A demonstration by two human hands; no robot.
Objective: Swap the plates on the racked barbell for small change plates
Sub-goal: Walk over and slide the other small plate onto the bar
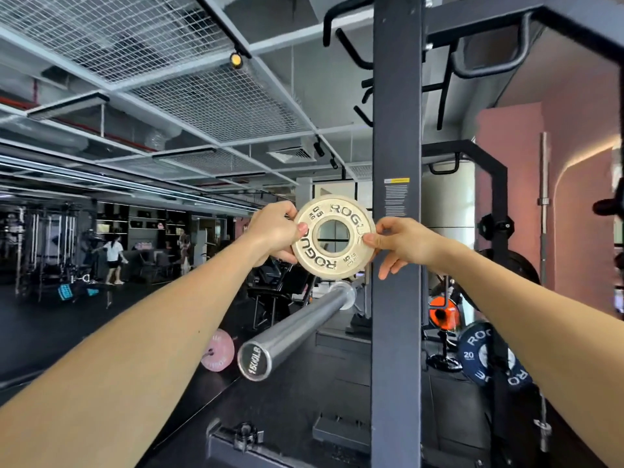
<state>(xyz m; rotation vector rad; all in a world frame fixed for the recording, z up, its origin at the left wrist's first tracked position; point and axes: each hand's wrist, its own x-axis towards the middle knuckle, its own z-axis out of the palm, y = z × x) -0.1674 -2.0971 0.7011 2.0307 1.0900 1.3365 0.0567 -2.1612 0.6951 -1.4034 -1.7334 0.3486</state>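
Observation:
A small white change plate [332, 261] marked ROGUE is held upright in the air, face toward me, with its hole open. My left hand [275, 233] grips its left edge, thumb on the face. My right hand [400, 243] pinches its right edge. The plate hangs above and beyond the bare steel barbell sleeve [297, 327], whose end cap [254, 362] points at me. No plate sits on the visible sleeve. The rest of the bar is hidden behind the rack upright.
A dark rack upright [396, 298] stands just right of the plate. A blue 20 plate [489, 358] hangs at the right, a pink plate [217, 354] stands on the floor left of the sleeve. A bench [280, 285] sits behind. A person [113, 256] walks far left.

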